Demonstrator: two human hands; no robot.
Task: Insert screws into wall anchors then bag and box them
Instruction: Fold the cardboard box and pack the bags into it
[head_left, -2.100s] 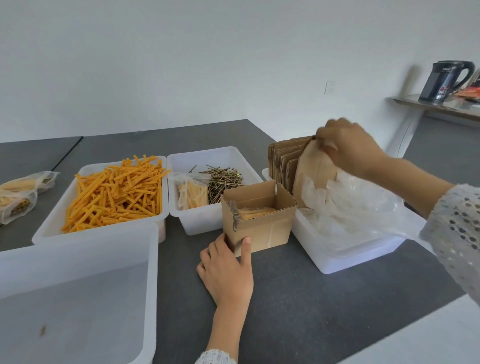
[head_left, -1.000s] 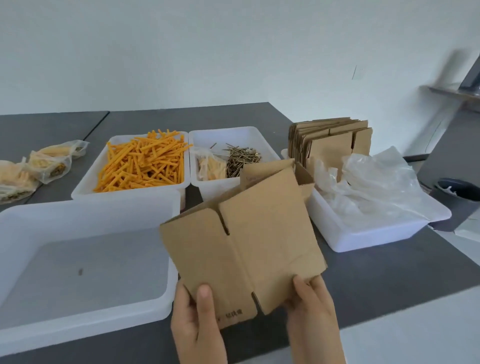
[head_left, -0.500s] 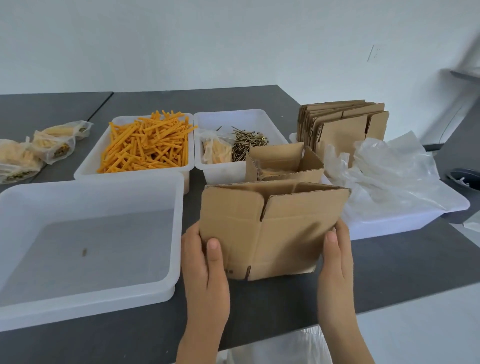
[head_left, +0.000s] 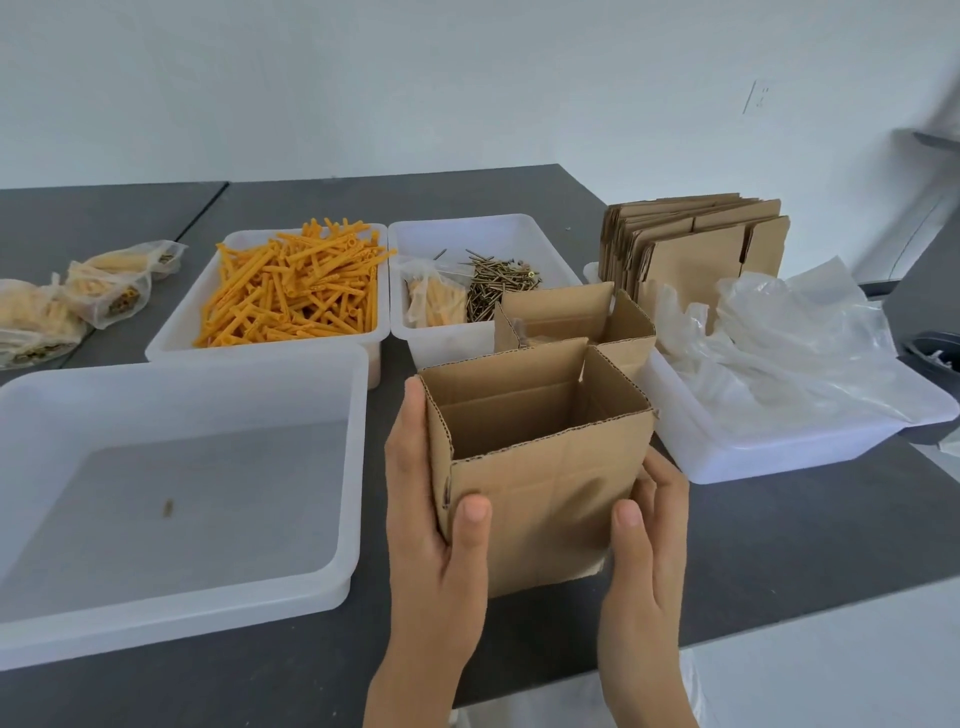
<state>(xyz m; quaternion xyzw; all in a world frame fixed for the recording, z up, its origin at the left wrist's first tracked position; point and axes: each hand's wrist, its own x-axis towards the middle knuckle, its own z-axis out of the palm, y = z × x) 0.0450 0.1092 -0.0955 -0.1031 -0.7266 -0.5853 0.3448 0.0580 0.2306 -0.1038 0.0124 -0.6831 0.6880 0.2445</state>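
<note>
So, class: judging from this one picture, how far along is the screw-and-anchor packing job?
Done: filled bags lie at the far left, and one made-up box already holds something. In hand: the left hand and right hand hold a second box, opened up and empty. Left: many loose orange anchors and screws, a stack of flat boxes, and unused bags.

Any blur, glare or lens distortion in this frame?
Head view: even, soft daylight, no glare; the box and both hands, left, right, are sharp; the wide lens bends the table edge, and the far right corner smears.
</note>
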